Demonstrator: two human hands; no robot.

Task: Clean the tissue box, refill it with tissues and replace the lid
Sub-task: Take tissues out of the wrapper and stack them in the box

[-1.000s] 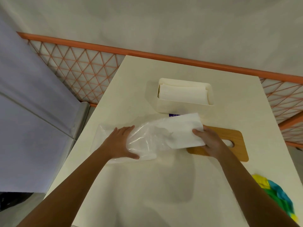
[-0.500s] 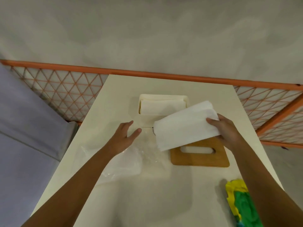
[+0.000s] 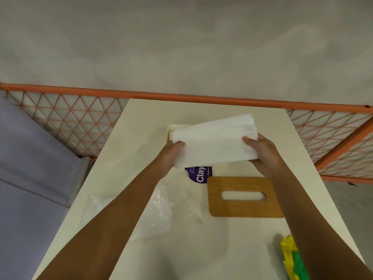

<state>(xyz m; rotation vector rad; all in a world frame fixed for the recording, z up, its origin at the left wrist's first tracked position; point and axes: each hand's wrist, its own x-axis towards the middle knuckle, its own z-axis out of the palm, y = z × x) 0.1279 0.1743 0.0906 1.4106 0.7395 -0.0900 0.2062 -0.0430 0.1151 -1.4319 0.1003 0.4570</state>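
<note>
Both hands – left hand (image 3: pixel 171 151), right hand (image 3: pixel 260 152) – grip the tissue stack's (image 3: pixel 214 144) ends above the tissue box (image 3: pixel 169 131)

Both forearms are bare to the frame's lower edge, with no sleeves in view. The left hand (image 3: pixel 171 152) and right hand (image 3: pixel 262 152) wear no gloves, rings or watch.
</note>
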